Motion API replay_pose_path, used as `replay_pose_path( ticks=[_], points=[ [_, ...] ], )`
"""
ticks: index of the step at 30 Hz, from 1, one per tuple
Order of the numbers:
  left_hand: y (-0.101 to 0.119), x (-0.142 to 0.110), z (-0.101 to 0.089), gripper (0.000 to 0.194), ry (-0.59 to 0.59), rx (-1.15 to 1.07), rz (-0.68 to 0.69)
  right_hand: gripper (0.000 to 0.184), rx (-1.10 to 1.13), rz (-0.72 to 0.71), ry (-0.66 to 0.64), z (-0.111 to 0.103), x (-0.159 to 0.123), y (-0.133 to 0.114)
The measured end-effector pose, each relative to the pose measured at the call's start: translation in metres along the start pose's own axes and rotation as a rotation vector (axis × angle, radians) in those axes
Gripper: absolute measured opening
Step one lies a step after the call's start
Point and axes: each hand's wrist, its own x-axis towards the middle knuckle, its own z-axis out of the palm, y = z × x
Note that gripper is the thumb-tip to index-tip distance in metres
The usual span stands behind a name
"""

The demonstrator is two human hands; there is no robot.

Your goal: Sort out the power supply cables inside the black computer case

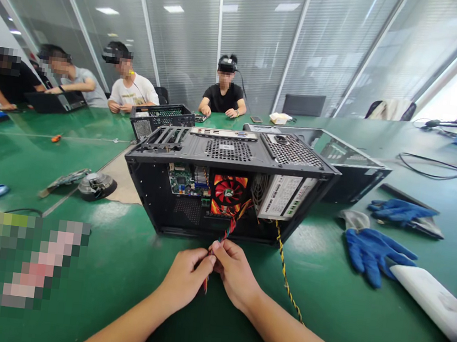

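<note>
Black case [192, 147] mid-table, its lower edge just beyond left hand [188, 271] and right hand [235, 269]; green tabletop [114, 290] extends to left and right. Fingers of both pinched on multicoloured cable bundle [230, 228], outside the case's open side. Far: slatted blinds [258, 30]. Case top perforated; bundle twisted.

I have the computer case [190, 147] on the counter [112, 301], toward its near edge, open side facing me. Inside, the fan [228, 190] sits between the circuit board [177, 178] on the left and the power supply [286, 197] on the right. Before the case, my left hand [186, 274] and right hand [236, 274] hold the cable bundle [230, 229] (a second cable [282, 258] trails to their right). Gloves [372, 252] lie toward the right edge. Behind stands another case [163, 112]; people [223, 98] sit along the far edge.
</note>
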Motion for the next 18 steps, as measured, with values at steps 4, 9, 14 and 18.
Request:
replay_pose_path(
  ticks=[4, 9, 14, 18],
  points=[
    [-0.0017, 0.0016, 0.0033, 0.036, -0.105, -0.409, -0.201, 0.034, -0.017, -0.019, -0.020, -0.0003, -0.0006, 0.0018],
    [0.0024, -0.0003, 0.0027, 0.038, -0.103, -0.501, -0.249, 0.038, 0.098, -0.011, 0.058, 0.0021, -0.0013, -0.0025],
    [-0.0003, 0.0003, 0.0001, 0.035, -0.114, -0.165, -0.113, 0.035, 0.159, 0.025, 0.104, 0.0005, 0.0003, -0.0030],
    [0.0010, -0.0011, -0.0015, 0.036, -0.034, 0.187, 0.035, 0.034, 0.145, 0.020, 0.103, -0.0015, 0.0020, -0.0022]
  ],
)
